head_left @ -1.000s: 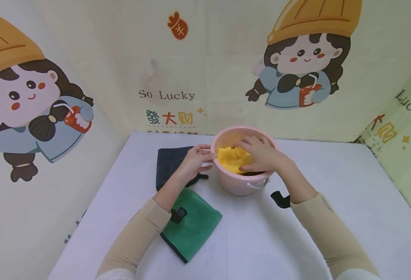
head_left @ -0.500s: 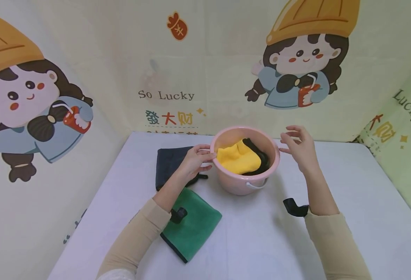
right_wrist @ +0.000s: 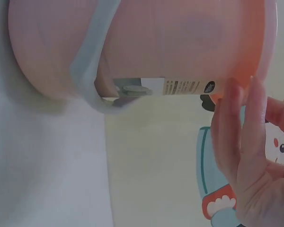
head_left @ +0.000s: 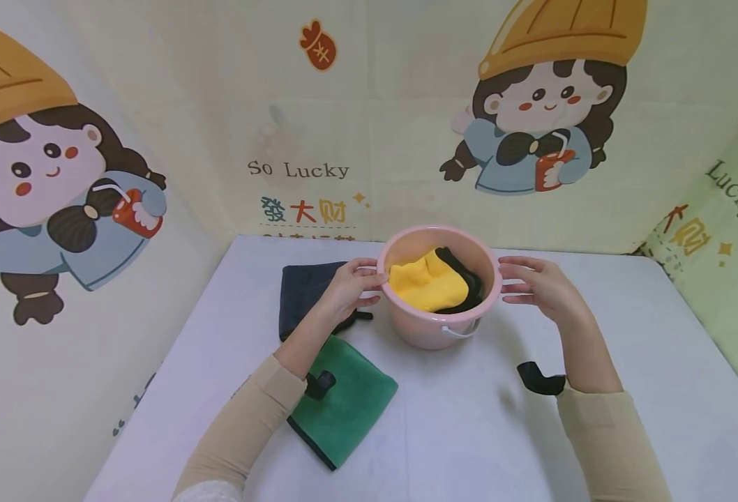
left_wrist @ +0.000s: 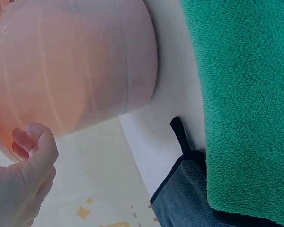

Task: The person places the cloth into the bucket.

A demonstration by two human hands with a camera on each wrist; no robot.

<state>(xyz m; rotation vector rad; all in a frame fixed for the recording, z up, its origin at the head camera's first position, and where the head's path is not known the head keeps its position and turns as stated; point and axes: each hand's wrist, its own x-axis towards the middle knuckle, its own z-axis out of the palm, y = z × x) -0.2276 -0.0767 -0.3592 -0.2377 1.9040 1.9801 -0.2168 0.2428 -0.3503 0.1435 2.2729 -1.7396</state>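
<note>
A pink bucket (head_left: 428,333) stands on the white table, its pale handle (head_left: 460,332) hanging down in front. Inside lies a yellow cloth (head_left: 432,286) with a black edge. My left hand (head_left: 347,287) pinches the bucket's left rim, thumb at the lip and fingers against the outside wall, as the left wrist view also shows. On the other side, my right hand (head_left: 545,289) has nearly straight fingers whose tips are right at the rim. In the right wrist view a printed label (right_wrist: 180,87) shows on the bucket's wall.
A folded green towel (head_left: 359,401) lies in front of the bucket to the left, partly under my left forearm. Behind it is a folded dark blue towel (head_left: 303,293) with a hanging loop (left_wrist: 180,135). A printed cloth backdrop (head_left: 400,139) rises behind the table.
My right hand has come out of the bucket, leaving the yellow cloth in view, and moved to the right rim, fingers straightening there. The left hand has stayed at the left rim.
</note>
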